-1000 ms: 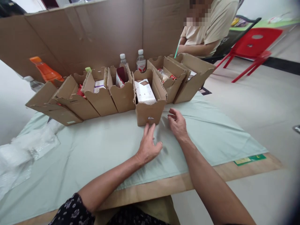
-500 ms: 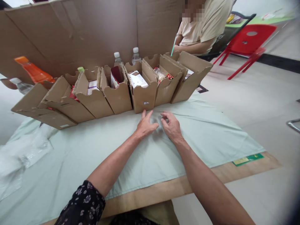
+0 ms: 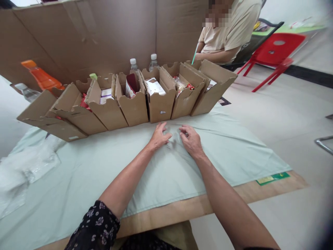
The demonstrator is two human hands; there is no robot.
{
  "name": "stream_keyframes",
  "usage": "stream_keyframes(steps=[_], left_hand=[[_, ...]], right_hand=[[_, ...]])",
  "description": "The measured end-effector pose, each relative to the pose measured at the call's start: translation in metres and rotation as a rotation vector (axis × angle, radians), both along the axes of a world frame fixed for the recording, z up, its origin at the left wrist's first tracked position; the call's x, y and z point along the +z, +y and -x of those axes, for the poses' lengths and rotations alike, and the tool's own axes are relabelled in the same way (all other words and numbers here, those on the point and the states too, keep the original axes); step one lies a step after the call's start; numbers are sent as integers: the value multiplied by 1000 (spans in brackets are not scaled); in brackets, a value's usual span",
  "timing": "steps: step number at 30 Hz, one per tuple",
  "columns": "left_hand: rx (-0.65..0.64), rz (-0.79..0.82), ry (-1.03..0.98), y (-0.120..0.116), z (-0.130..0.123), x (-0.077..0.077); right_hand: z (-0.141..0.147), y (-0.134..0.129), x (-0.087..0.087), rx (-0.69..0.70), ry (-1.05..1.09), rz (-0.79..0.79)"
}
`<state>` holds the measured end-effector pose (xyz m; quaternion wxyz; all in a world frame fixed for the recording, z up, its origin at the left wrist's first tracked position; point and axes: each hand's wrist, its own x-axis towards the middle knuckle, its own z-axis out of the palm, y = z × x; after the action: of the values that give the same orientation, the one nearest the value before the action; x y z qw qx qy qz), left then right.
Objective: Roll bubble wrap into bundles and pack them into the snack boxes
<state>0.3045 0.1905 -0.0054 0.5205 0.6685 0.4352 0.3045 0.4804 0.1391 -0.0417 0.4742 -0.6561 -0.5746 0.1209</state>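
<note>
Both of my hands rest low over the pale green cloth (image 3: pixel 104 163), just in front of a row of cardboard boxes. My left hand (image 3: pixel 158 137) is open, thumb apart from its curved fingers, below the middle cardboard box (image 3: pixel 161 108) with a small white mark. Facing it, my right hand (image 3: pixel 191 140) has loosely bent fingers with a gap at the thumb and shows nothing held. A shadow lies on the cloth between the hands; whether anything small is there I cannot make out. White packaging (image 3: pixel 155 87) sits inside the middle box.
Other boxes hold a dark red packet (image 3: pixel 132 86) and shiny wrapped items (image 3: pixel 182 85). An orange bottle (image 3: pixel 44 78) and clear bottles (image 3: pixel 154 62) stand behind, before a large cardboard panel (image 3: pixel 117 31). Clear plastic wrap (image 3: pixel 33 163) lies left. A person (image 3: pixel 229 38) sits beyond, near a red chair (image 3: pixel 279 48).
My left hand has drawn slightly left, away from my right hand, and its fingers are more curved. The right hand stays about where it was. The view has shifted a little.
</note>
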Motion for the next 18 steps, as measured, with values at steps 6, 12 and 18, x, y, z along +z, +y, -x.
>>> stream_keyframes(steps=[6,12,18], left_hand=[[-89,-273,94,-53,41,-14],[-137,-751,330,-125,117,-31],[243,-834,423,-136,147,-28]], right_hand=[[-1,0,-1,35,-30,-3],[1,3,-3,35,-66,-24],[8,-2,3,14,-78,-45]])
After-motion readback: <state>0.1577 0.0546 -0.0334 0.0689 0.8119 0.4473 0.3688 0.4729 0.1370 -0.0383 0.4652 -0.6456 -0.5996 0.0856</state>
